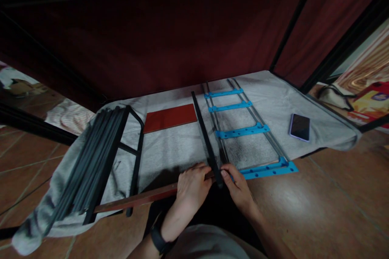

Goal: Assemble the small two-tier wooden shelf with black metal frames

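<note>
My left hand (pixel 194 184), with a dark watch at the wrist, is closed around a long reddish-brown bar (pixel 139 199) along the near edge. Beside it, my right hand (pixel 238 188) pinches the near end of a long, narrow black bar (pixel 207 139). That black bar points away from me over a grey cloth (pixel 170 145). Just to its right lies a ladder-like assembly of thin metal rods (pixel 261 117) joined by several blue perforated crosspieces (pixel 243 130). Some fingertips of both hands are hidden around the bar ends.
At left lie a bundle of dark grey tubes (pixel 91 162) and a black frame (pixel 140 137). An orange-red rectangular panel (pixel 170 118) rests mid-cloth. A phone (pixel 300 127) lies at right. Dark red fabric (pixel 182 40) with black framing rises behind; tiled floor (pixel 322 202) shows below.
</note>
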{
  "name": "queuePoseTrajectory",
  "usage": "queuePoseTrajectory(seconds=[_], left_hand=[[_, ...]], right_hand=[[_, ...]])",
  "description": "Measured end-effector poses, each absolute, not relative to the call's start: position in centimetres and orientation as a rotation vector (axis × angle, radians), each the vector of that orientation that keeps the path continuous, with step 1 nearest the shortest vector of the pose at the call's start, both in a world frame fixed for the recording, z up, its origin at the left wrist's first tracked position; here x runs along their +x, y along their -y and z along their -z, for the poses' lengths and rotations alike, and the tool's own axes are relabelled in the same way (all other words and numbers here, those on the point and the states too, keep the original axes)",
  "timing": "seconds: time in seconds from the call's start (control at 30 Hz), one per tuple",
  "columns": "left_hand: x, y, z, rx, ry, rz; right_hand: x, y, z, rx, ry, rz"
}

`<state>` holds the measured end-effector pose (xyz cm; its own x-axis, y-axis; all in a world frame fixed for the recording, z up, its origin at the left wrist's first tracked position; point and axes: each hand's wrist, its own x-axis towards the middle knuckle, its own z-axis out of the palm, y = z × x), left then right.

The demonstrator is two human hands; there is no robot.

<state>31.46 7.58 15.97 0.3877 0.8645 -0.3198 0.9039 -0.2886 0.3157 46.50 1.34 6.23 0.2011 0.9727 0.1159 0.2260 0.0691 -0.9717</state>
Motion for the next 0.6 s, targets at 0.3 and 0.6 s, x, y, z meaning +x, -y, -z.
queuePoseTrajectory(seconds=[0.3, 0.6], left_hand=[[31.37, -7.55, -15.76, 2.215, -1.501, 0.085], [31.25, -7.61, -15.72, 2.211, -1.476, 0.076]], right_hand=[[46.26, -1.22, -6.32, -1.392, 1.217, -0.864], [46.36, -1.41, -6.3, -1.42, 1.201, -0.83]])
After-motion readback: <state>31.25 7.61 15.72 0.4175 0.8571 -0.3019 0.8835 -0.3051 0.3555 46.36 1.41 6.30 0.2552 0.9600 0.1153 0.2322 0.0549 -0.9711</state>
